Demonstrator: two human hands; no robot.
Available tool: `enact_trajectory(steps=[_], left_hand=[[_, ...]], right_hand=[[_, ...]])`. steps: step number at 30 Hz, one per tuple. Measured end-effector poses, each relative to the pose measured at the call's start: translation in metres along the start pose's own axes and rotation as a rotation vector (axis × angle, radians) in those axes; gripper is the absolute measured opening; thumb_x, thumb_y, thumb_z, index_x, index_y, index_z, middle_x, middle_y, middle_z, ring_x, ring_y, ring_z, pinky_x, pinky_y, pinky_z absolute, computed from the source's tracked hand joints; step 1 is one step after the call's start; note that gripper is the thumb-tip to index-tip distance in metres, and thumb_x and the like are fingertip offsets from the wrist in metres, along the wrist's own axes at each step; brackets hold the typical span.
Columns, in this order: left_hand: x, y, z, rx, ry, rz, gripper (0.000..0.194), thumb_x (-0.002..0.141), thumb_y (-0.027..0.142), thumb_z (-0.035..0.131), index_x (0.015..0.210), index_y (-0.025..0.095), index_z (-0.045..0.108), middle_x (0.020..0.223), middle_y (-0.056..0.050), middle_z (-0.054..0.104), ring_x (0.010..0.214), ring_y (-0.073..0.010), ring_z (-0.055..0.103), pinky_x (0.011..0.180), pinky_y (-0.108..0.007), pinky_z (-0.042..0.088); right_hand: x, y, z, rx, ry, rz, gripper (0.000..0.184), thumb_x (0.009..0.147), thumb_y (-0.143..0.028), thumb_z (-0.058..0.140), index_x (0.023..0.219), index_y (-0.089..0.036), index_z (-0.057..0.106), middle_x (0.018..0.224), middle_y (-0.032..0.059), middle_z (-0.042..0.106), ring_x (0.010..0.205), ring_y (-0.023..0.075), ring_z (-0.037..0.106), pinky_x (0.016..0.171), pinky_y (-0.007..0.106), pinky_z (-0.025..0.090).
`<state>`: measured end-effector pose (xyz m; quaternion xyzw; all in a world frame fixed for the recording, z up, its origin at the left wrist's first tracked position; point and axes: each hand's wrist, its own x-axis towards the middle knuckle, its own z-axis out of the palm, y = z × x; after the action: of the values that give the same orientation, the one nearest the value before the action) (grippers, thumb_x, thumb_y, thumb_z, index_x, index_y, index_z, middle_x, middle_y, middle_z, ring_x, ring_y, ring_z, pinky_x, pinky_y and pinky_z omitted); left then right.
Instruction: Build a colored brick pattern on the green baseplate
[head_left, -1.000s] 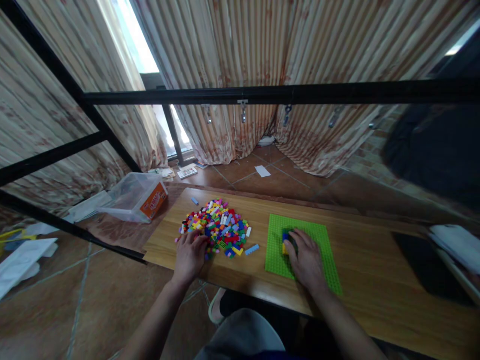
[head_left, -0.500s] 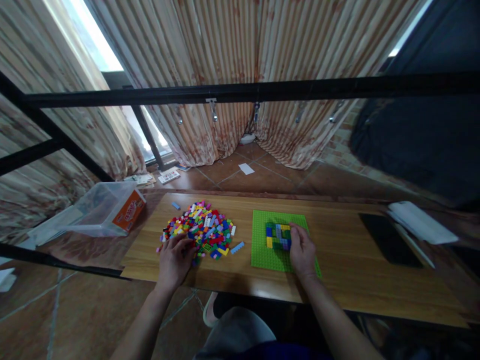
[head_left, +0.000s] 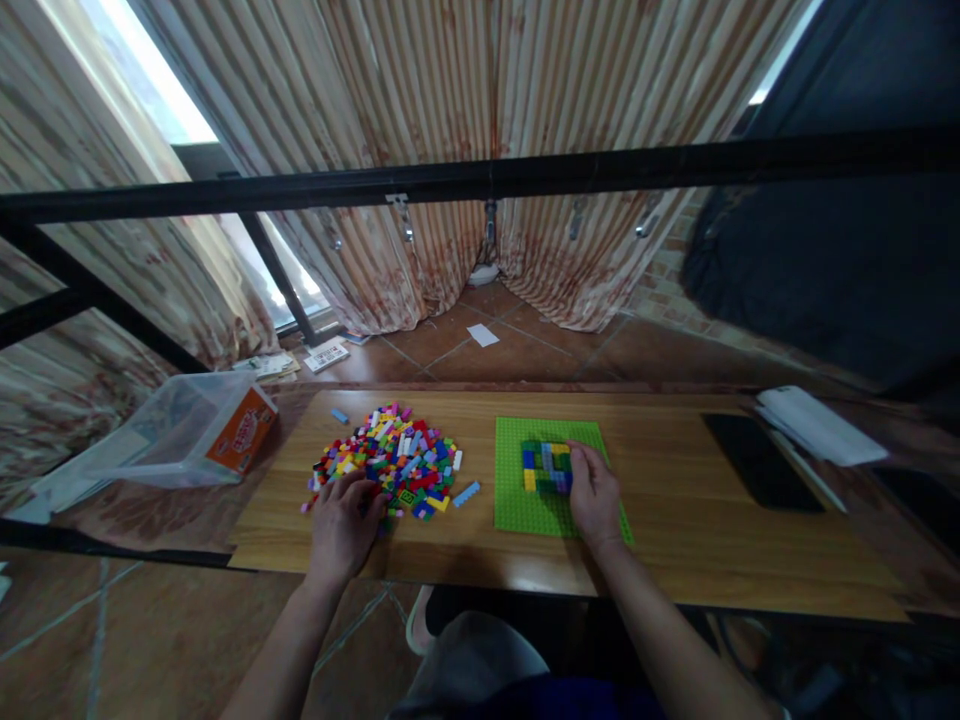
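Observation:
A heap of colourful toy building bricks [head_left: 409, 460] lies on the left half of the wooden table. At its near left edge is my left hand [head_left: 345, 520], fingers curled down into the bricks; what they pinch is hidden. A green studded baseplate [head_left: 514, 515] lies to the right of the heap. On it sits a low, flat build of blue, yellow, green and lilac bricks [head_left: 546, 465]. My right hand [head_left: 596, 495] is at the right side of this build, thumb and fingers closed against its edge. Its fingertips are partly hidden, and I cannot tell whether a loose brick is between them.
A light-blue long brick [head_left: 466, 494] lies between heap and baseplate, another small blue brick [head_left: 340, 415] behind the heap. A clear plastic box [head_left: 180, 425] with an orange label stands left of the table. At the right lie a black flat panel [head_left: 761, 462] and a white object [head_left: 821, 425].
My view has turned right. My right hand has drawn back from over the brick build to its right edge, uncovering it. The left hand stays at the heap, fingers curled.

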<state>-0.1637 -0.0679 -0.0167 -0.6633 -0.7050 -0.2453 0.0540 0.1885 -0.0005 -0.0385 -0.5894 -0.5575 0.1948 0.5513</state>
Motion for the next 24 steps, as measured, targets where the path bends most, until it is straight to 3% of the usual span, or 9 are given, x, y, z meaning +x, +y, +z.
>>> enact_trajectory(steps=[8,16,20,24], left_hand=[[-0.001,0.002,0.002,0.039,0.048,0.026,0.031,0.090,0.040,0.045,0.089,0.019,0.068,0.108,-0.011,0.064,0.102,-0.0290,0.054,0.091,-0.043,0.043],[0.002,0.010,-0.002,-0.073,0.083,-0.069,0.037,0.090,0.044,0.043,0.089,0.016,0.067,0.108,-0.013,0.064,0.105,-0.0304,0.055,0.094,-0.046,0.042],[0.006,0.019,-0.009,-0.371,0.100,-0.292,0.036,0.086,0.047,0.050,0.087,0.015,0.067,0.102,-0.011,0.066,0.099,-0.0258,0.060,0.089,-0.039,0.046],[0.012,0.035,-0.018,-0.994,0.029,-0.674,0.037,0.078,0.051,0.061,0.083,0.014,0.065,0.076,-0.005,0.068,0.075,-0.0197,0.065,0.066,-0.028,0.050]], right_hand=[[0.000,-0.001,0.000,-0.006,-0.002,0.015,0.042,0.092,-0.047,0.038,0.101,-0.016,0.065,0.104,0.0117,0.067,0.099,0.0225,0.060,0.091,0.040,0.045],[0.000,-0.004,-0.001,-0.012,-0.007,0.013,0.042,0.093,-0.046,0.038,0.101,-0.015,0.065,0.103,0.0124,0.067,0.099,0.0227,0.060,0.091,0.040,0.045],[0.000,-0.004,-0.001,-0.020,-0.010,0.004,0.042,0.093,-0.045,0.038,0.101,-0.015,0.066,0.103,0.0127,0.067,0.099,0.0227,0.060,0.091,0.040,0.045],[0.000,-0.002,-0.002,-0.035,-0.014,0.010,0.041,0.093,-0.046,0.039,0.100,-0.017,0.066,0.101,0.0116,0.068,0.098,0.0229,0.060,0.091,0.040,0.045]])
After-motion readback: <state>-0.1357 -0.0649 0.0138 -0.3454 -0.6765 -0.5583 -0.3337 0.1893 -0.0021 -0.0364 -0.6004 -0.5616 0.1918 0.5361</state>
